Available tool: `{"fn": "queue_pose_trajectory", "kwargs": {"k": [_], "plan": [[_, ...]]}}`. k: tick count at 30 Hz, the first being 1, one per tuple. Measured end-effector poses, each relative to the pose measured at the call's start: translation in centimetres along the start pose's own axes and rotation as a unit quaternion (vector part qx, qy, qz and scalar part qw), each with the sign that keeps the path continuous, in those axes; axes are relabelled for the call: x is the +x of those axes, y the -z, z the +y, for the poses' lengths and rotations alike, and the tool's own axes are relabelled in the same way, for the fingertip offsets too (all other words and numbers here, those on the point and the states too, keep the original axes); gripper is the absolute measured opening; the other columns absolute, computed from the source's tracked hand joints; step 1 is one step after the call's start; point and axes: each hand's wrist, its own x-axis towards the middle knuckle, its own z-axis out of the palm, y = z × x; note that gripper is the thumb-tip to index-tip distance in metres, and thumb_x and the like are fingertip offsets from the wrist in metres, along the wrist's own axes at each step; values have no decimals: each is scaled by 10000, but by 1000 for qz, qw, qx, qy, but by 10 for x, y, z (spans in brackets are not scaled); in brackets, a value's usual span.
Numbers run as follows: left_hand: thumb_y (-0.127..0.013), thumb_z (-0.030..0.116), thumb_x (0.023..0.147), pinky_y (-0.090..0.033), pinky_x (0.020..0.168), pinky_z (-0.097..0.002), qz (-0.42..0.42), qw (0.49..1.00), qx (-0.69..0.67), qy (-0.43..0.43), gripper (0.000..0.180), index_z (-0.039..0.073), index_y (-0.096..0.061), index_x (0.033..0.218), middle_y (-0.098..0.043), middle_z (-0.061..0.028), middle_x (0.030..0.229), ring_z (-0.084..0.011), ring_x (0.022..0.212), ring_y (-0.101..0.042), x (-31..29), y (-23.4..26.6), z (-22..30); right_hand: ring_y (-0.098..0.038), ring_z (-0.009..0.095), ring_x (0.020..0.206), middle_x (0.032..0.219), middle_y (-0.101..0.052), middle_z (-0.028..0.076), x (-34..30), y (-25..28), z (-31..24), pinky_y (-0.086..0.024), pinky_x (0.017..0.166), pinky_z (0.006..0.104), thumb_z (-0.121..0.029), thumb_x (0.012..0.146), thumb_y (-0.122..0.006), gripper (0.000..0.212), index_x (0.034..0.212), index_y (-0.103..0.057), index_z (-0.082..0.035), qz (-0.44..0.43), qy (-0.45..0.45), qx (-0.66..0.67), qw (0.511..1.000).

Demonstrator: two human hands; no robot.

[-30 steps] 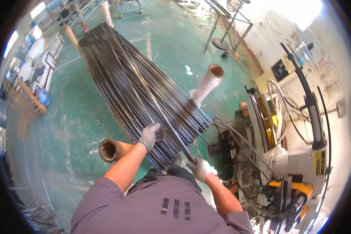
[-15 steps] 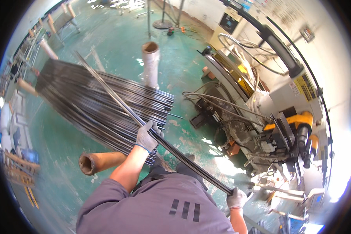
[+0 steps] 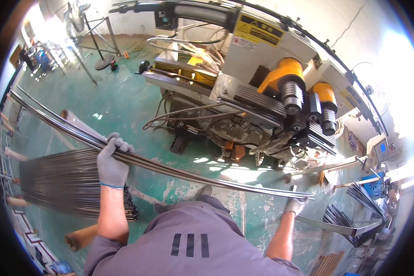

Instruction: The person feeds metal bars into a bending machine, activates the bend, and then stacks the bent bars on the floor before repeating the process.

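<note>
Dark metal rods (image 3: 62,181) are heaped on the green floor (image 3: 124,101) at the left, blurred towards their far ends. Over the heap's right edge, the left hand (image 3: 112,168) is wrapped around several long metal bars (image 3: 193,177), which are held off the floor and stretched across in front of a machine (image 3: 257,101) with yellow parts. Farther right, the same bars are gripped by the right hand (image 3: 296,205) near their end, a short tip being left beyond it. Carrying the bars is judged to be the step in hand; for the next move, both grips would need to be kept firm and the ends clear of the machine. How many bars are held cannot be made out; the right fingers are mostly hidden, and any true bow cannot be told from lens bending.
</note>
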Motion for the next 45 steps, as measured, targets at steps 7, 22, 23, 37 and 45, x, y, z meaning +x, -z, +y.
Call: {"fn": "queue_pose_trajectory", "kwargs": {"k": [7,22,23,37,45], "plan": [[-611,111,1069,-514,1099,-562,-63,994,33,86,138,70,-645,1196,-685,-63,918,-254,908,-689,19,-122,-135,-684,332,1136,1209,-705,172,-103,-100,-150,-545,1092,500,45,986,-594,282,1267,-624,43,-311,-412,671,532],[-610,92,989,-437,1193,-576,-94,991,0,90,256,8,-650,1228,-691,-128,1053,-310,1053,-673,197,-131,-86,-721,249,1009,1033,-756,93,19,-143,-213,-612,934,415,-316,969,-808,312,1104,-729,-46,-138,-155,644,737],[-622,91,1009,-474,1164,-553,-87,991,-6,99,228,13,-652,1221,-691,-132,1052,-312,1059,-672,210,-124,-92,-714,246,986,1012,-746,85,26,-151,-218,-612,926,427,-342,962,-812,334,1096,-722,-50,-131,-170,661,719],[-659,146,1069,-560,1036,-478,-81,974,67,203,78,74,-672,1095,-745,-112,1065,-296,1043,-710,272,-174,-211,-662,262,1226,1388,-669,85,115,-320,-120,-534,1048,418,-145,1020,-603,478,1494,-566,-92,-80,150,166,971],[-594,189,1092,-505,1156,-499,-103,943,-8,317,218,12,-684,1183,-721,-139,1202,-314,1202,-658,280,-181,-224,-614,167,1361,1504,-639,33,163,-345,-87,-504,1103,336,-275,1118,-433,424,1496,-590,-167,-171,143,112,968]]}}
